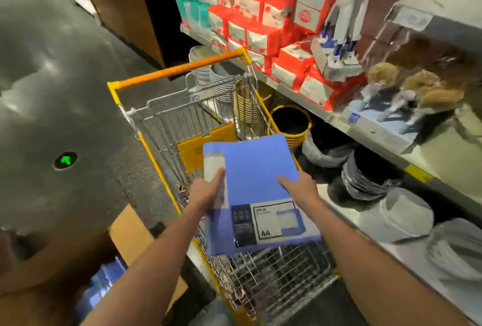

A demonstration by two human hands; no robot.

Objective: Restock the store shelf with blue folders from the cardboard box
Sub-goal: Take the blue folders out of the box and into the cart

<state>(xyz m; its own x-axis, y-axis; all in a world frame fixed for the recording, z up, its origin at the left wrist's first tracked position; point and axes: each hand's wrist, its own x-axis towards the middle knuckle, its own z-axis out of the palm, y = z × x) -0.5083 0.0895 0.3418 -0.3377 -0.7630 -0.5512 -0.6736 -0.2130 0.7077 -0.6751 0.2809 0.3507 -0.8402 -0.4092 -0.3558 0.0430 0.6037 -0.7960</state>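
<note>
A blue A4 folder (257, 169) with a printed label near its lower edge hangs flat above a wire shopping cart (180, 122). My left hand (208, 190) grips the folder's left side by the white spine strip. My right hand (300, 190) holds its right edge, thumb on top. At the lower left an open cardboard box (130, 237) sits on the floor, and more blue folders (101, 286) show inside it, blurred. The store shelf (375, 130) runs along the right.
The cart has a yellow frame and an orange handle (182, 67). The shelves hold red and white packages (263, 28), figurines (407, 91), a yellow bucket (290, 125) and stacked grey bowls (396, 216). A green arrow (65, 160) is set in the dark floor at left.
</note>
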